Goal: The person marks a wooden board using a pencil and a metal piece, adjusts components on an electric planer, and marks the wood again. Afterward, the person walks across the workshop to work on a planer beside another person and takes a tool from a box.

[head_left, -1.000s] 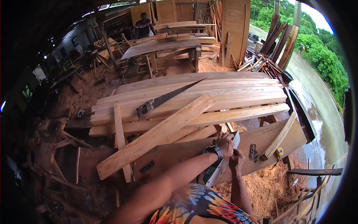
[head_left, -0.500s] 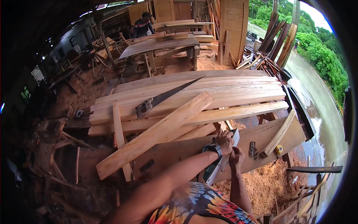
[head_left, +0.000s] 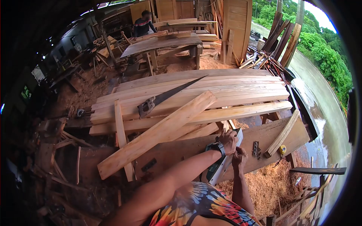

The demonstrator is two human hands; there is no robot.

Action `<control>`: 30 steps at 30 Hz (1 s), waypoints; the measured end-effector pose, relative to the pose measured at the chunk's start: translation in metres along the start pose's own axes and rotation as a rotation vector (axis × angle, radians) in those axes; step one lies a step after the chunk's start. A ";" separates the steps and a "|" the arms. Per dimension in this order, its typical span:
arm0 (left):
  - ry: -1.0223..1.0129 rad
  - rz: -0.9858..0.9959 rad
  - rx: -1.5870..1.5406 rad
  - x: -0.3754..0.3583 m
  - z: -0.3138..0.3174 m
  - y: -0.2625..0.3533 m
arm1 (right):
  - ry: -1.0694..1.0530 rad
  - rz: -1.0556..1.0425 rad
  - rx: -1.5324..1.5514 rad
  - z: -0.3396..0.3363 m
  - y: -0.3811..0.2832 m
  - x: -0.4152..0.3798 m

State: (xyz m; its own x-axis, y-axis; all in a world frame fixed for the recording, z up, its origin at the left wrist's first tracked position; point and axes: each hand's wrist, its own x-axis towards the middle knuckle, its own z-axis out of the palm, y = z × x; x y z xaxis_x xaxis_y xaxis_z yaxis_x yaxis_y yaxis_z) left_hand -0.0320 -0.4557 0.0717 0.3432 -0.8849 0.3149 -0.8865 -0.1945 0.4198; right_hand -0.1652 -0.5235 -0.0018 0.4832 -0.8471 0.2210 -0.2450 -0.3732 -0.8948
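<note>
An electric planer point(head_left: 218, 173) with a dark green body and a flat metal sole is tipped on its side on the brown workbench board point(head_left: 260, 132). My left hand point(head_left: 228, 142), with a watch at its wrist, is closed over the planer's upper part, fingers bent against it. Beside the sole, my right hand point(head_left: 239, 156) has its fingers pinched together at the planer's edge; whatever small thing they hold is hidden. Just to the right lie a dark metal piece with holes point(head_left: 256, 148) and a yellow tape measure point(head_left: 282, 149).
A handsaw point(head_left: 151, 105) rests on a row of planed boards point(head_left: 241, 88) ahead. One loose plank point(head_left: 158, 135) slants across them, overhanging the bench. A narrow wood strip point(head_left: 283, 135) lies at right. Shavings point(head_left: 269, 184) cover the floor. Another person point(head_left: 143, 25) works at the back.
Both hands stay at the planer, with only slight shifts of the fingers. The person at the back has raised their upper body a little.
</note>
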 end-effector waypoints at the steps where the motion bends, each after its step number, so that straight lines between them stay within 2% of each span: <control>1: -0.049 -0.006 -0.032 -0.001 -0.002 0.001 | -0.014 -0.040 0.018 -0.002 0.001 0.001; 5: 0.003 -0.020 0.008 -0.007 -0.014 0.009 | -0.016 -0.046 -0.011 -0.010 -0.017 -0.005; 8: 0.042 -0.009 0.032 -0.005 0.000 0.005 | -0.001 0.073 0.047 0.001 0.001 -0.002; 14: 0.080 0.009 -0.037 -0.003 0.002 0.000 | -0.027 -0.091 0.116 -0.003 0.009 0.002; 17: 0.067 0.003 -0.085 -0.007 -0.009 0.005 | 0.006 0.081 0.174 -0.001 0.005 0.002; 20: 0.057 0.012 -0.046 -0.008 -0.009 0.005 | -0.009 0.140 0.139 0.002 -0.001 -0.001; 23: 0.113 0.031 0.034 -0.006 0.002 0.000 | -0.031 -0.078 0.115 -0.004 -0.007 -0.001; 26: 0.149 0.007 0.022 -0.001 0.012 -0.002 | -0.016 0.108 0.282 -0.001 -0.003 -0.001; 29: 0.109 0.004 -0.047 -0.006 0.002 0.000 | -0.049 0.173 0.187 0.001 0.000 0.000; 30: 0.101 0.018 -0.036 -0.009 -0.004 0.003 | -0.046 0.109 0.220 0.002 0.006 0.001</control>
State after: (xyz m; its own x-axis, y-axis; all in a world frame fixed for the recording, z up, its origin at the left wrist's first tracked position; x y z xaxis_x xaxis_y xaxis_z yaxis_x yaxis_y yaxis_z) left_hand -0.0366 -0.4470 0.0732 0.3588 -0.8406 0.4059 -0.8815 -0.1621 0.4435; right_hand -0.1645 -0.5259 -0.0072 0.5032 -0.8577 0.1052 -0.1116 -0.1852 -0.9764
